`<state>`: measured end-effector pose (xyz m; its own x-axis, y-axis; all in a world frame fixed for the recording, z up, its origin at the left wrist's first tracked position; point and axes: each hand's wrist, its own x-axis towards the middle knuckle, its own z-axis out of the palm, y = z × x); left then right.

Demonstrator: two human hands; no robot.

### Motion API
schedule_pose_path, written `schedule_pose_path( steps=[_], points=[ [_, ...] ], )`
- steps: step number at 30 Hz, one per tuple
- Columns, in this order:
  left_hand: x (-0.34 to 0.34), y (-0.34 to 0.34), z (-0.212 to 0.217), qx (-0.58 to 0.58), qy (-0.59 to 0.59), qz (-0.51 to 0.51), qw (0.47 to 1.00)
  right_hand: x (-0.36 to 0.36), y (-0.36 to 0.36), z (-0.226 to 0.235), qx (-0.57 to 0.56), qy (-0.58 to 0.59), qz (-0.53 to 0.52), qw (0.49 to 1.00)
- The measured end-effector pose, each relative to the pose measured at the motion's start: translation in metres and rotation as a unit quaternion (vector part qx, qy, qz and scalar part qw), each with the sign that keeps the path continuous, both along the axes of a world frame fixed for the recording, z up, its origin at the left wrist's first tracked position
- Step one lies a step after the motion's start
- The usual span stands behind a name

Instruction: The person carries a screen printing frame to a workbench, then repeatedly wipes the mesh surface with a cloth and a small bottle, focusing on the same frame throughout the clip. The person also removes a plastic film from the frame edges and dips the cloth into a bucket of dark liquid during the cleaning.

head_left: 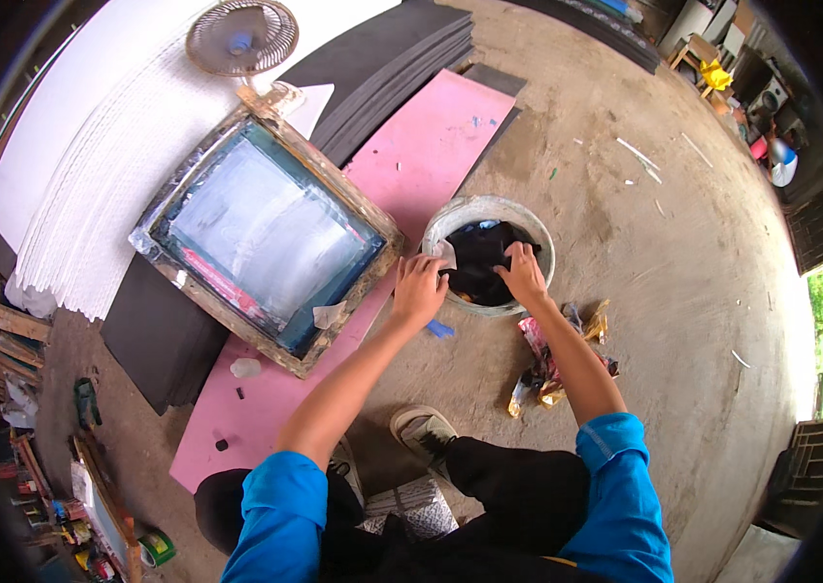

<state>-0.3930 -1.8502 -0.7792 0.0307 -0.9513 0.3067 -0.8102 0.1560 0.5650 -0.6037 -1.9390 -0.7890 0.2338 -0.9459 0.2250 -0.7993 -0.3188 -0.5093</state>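
A white bucket (pixel 534 225) stands on the concrete floor in front of me, filled with dark cloth (pixel 482 255). My left hand (pixel 418 288) rests on the bucket's near left rim and pinches a small pale scrap (pixel 446 253) at the edge. My right hand (pixel 525 273) reaches over the near rim, fingers spread on the dark cloth. Left of the bucket a wooden-framed printing screen (pixel 266 233) lies tilted on a pink sheet (pixel 421 155).
Crumpled foil wrappers (pixel 552 364) lie by my right forearm. Stacked dark sheets (pixel 382 63) and white sheets (pixel 91 165) sit behind the screen, with a small fan (pixel 241 36) at the top. My shoe (pixel 423 429) is below. Clutter lines the left and far right edges.
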Motion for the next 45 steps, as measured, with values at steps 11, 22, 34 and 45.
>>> schedule_pose_path(
  steps=[11,22,34,45],
  points=[
    [-0.02,-0.014,0.012,-0.054,0.143,0.027,0.988,0.008,-0.018,0.045,-0.05,-0.197,0.012,0.979],
    [-0.004,-0.01,0.123,-0.007,0.327,-0.051,0.944,0.023,0.027,0.216,0.032,-0.197,0.15,0.968],
    [0.138,0.073,0.089,0.107,0.378,0.095,0.915,0.07,0.06,0.068,0.061,-0.094,0.275,0.955],
    [0.104,0.146,-0.049,0.076,0.082,0.135,0.985,0.11,0.12,-0.124,-0.006,0.198,0.208,0.958]
  ],
)
